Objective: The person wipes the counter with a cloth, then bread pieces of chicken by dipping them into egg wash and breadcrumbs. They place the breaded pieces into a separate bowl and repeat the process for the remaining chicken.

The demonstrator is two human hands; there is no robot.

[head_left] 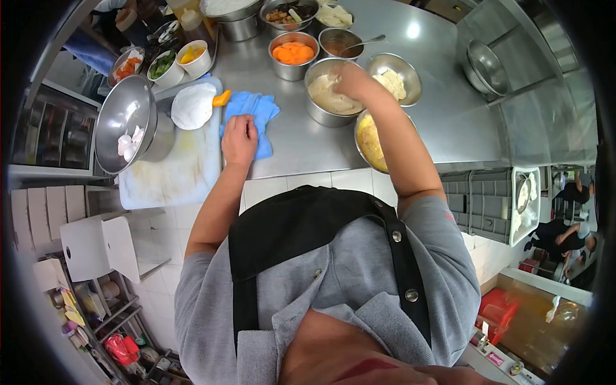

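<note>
My left hand (pixel 239 138) rests on a crumpled blue cloth (pixel 264 112) near the counter's front edge, fingers curled together against it. My right hand (pixel 350 83), smeared by motion, reaches over the rim into a deep metal pot (pixel 328 119) of pale, crumb-like powder (pixel 324 90). Its fingers are too blurred to show what they hold. Behind that wrist sits a metal bowl (pixel 410 67) with pale yellow crumbs. Nearer me, partly hidden by my forearm, is a bowl of yellow, egg-like mixture (pixel 369 138).
A white cutting board (pixel 170 183) lies at left under a tilted steel bowl (pixel 109 106) holding white pieces. Beside it are a white round piece (pixel 192 108) and an orange-handled tool (pixel 222 98). Orange slices (pixel 293 53) and a bowl with a spoon (pixel 340 43) stand behind the pot.
</note>
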